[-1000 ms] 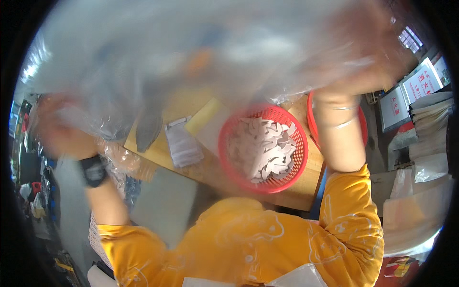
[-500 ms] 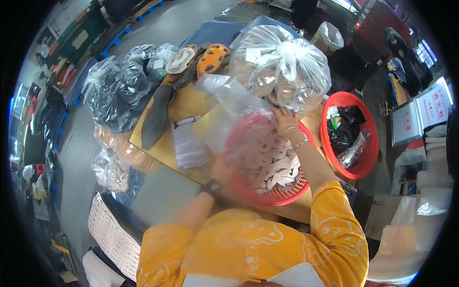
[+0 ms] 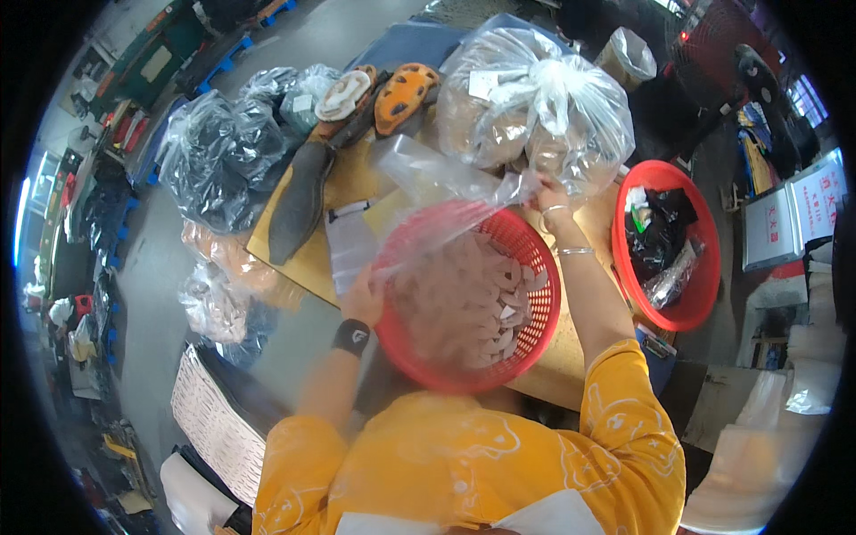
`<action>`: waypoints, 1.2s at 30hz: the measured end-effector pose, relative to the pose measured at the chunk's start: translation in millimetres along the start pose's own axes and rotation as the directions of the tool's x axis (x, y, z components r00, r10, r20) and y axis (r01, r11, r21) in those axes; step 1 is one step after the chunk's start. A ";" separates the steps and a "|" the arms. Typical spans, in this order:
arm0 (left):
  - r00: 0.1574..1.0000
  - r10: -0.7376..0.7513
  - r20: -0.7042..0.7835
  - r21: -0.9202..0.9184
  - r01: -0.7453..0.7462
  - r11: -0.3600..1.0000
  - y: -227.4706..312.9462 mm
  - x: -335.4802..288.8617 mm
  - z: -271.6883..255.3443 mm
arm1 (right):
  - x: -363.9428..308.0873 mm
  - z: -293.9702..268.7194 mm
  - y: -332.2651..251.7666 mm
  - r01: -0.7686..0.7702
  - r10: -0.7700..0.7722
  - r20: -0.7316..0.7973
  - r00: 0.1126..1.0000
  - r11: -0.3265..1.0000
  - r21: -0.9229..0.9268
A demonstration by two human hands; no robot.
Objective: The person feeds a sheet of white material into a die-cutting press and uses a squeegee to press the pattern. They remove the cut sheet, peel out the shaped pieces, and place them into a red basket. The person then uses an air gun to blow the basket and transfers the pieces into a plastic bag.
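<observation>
My right hand [image 3: 551, 194] is closed on one end of a clear plastic bag [image 3: 446, 183] beyond the far right rim of a red basket [image 3: 546, 308]. The bag stretches over the basket's far left part, its film hazing the view. Many pale, flat, curved cut pieces [image 3: 499, 343] lie in the basket. At the left rim, my left hand [image 3: 364, 297] appears closed around the basket's edge; its fingertips are blurred, and the bag's film comes close to them. Papers [image 3: 349, 236] with a dark clip lie left of the basket.
A dark shoe sole [image 3: 299, 205] and an orange sole-shaped piece [image 3: 406, 98] lie on the wooden table [image 3: 546, 379]. A large stuffed clear bag [image 3: 544, 98] stands at the back. To the right, a red basin [image 3: 711, 267] holds black plastic. Dark bags [image 3: 209, 169] sit left.
The basket has shifted left across the table. My right hand has left its inside and now draws the bag's end out to the right; my left hand has come up at the left rim.
</observation>
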State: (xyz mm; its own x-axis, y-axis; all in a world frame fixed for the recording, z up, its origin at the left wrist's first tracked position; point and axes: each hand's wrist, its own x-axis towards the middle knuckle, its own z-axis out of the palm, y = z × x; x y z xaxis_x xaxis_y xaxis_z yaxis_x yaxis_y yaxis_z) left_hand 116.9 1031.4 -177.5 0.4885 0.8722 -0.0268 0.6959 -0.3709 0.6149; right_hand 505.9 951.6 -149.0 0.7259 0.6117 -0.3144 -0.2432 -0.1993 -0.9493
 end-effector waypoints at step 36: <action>0.891 -0.035 0.453 -0.890 0.454 0.047 66.9 -80.6 -61.8 | -57.9 -94.8 -60.3 0.745 -0.218 0.741 0.635 -0.080 -0.662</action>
State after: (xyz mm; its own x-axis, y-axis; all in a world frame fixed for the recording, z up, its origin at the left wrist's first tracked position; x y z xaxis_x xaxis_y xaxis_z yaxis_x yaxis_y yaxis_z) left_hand 91.5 956.0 -85.6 0.6489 0.6456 -0.4026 -0.2134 0.6623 0.7182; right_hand 539.6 855.7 -73.9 0.0378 0.9992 0.0102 0.9863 -0.0356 -0.1613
